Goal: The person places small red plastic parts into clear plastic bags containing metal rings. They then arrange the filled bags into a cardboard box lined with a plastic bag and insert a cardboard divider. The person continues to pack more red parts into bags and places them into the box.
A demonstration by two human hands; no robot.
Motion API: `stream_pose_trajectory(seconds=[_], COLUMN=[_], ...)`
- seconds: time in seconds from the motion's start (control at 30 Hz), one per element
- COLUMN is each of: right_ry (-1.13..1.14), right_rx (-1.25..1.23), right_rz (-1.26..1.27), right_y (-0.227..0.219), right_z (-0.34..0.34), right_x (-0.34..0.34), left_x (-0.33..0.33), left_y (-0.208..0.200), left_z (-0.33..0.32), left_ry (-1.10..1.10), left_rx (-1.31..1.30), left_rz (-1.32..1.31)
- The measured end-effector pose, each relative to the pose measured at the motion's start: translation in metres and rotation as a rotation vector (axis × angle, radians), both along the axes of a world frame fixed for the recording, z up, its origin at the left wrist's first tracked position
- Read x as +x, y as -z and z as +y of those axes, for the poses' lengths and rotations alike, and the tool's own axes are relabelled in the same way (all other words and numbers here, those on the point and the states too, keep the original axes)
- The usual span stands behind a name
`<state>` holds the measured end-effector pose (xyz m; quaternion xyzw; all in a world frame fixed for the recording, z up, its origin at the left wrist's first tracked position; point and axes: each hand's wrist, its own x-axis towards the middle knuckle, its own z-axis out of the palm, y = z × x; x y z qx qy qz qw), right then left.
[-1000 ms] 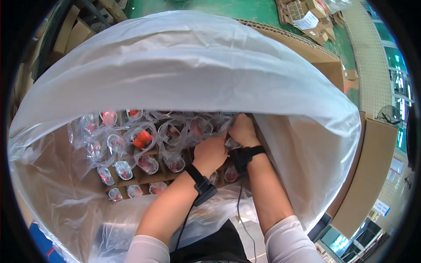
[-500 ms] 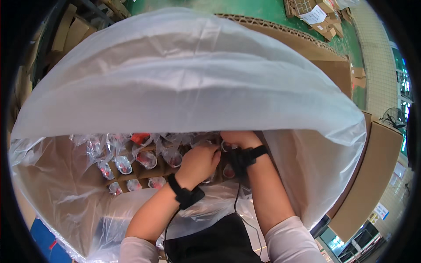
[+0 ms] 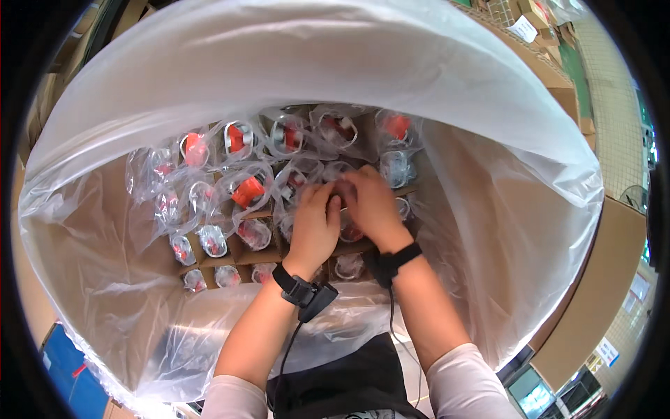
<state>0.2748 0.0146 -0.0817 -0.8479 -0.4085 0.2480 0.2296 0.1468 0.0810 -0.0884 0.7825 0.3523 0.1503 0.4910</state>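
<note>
My left hand (image 3: 315, 225) and my right hand (image 3: 373, 208) meet over one cell of a cardboard divider grid (image 3: 230, 258). Fingers curl inward on both, thumbs close together. Whatever they pinch is hidden between them; the right fingers are a little blurred. Just beyond the fingertips lies a clear plastic bag (image 3: 338, 170). Around my hands, bagged parts with silvery round rims and red pieces fill the cells, such as a bagged part with a red piece (image 3: 248, 190) to the left and a bagged part (image 3: 398, 170) to the right.
A large translucent liner bag (image 3: 300, 56) covers the walls of the big carton, its far edge arching over the back cells. Cardboard flaps (image 3: 593, 293) stand on the right. A blue object (image 3: 73, 370) sits at lower left. Cables hang from my black wrist straps.
The view has shifted, and the liner's far edge now sits higher, showing more rows of bagged parts. My right hand, partly under the liner before, is now in full sight beside my left.
</note>
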Motion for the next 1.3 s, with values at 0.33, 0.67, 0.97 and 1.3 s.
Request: stream_pose_trajectory(seconds=[0.33,0.67,0.97,1.3], right_ry=[0.213,-0.079,-0.217,-0.183], right_rx=[-0.019,-0.417,0.110,-0.157], right_rz=[0.361,0.332,-0.004,0.137], right_y=[0.000,0.037,-0.011,0.035], right_z=[-0.019,-0.002,0.037,0.073], right_x=[0.004,-0.019,-0.043,-0.038], left_x=[0.024,-0.041,-0.071,-0.056], left_y=[0.005,-0.024,0.008,-0.013], left_z=[0.004,0.008,0.036,0.051], left_ry=[0.467,0.298,-0.142,0.218], left_rx=[0.059,-0.133,-0.021,0.015], left_rz=[0.740,0.451,0.065,0.585])
